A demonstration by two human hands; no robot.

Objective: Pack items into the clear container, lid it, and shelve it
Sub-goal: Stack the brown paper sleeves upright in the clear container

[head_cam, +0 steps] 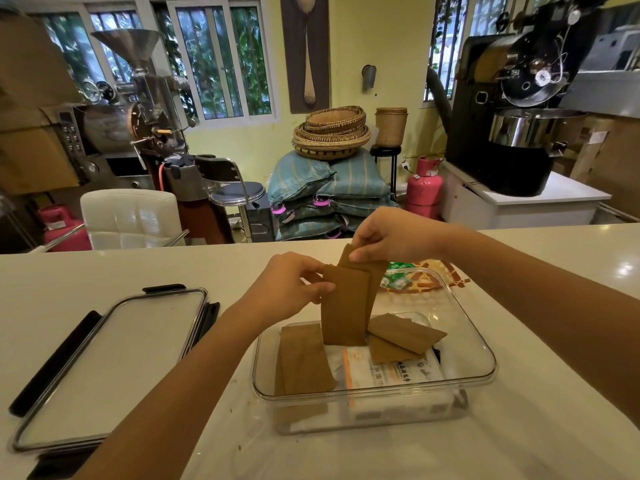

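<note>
Brown kraft packets pinched in both hands at the centre of the frame, directly above the clear container: left hand clamped by thumb and fingers on the upper left edge of the front packet, right hand closed on the top corner of the rear packet, just behind and slightly higher. Front packet hanging upright, long axis near vertical, lower edge already down inside the container's rim. Below, more brown packets lying flat: one along the left wall, two overlapped toward the back right, over a white printed pack on the floor of the box. Free room, by the look of it, between the left-hand packet and the overlapped pair, straight under the hanging one; so a turn from upright to flat likely needed, long axis laid front to back like its neighbour. Left hand the nearer to that gap. Beyond the container's far rim, a green and orange wrapper on the surface, probably yet to go in. Lid with black clips lying at lower left of the frame, well apart from the container, unfitted
</note>
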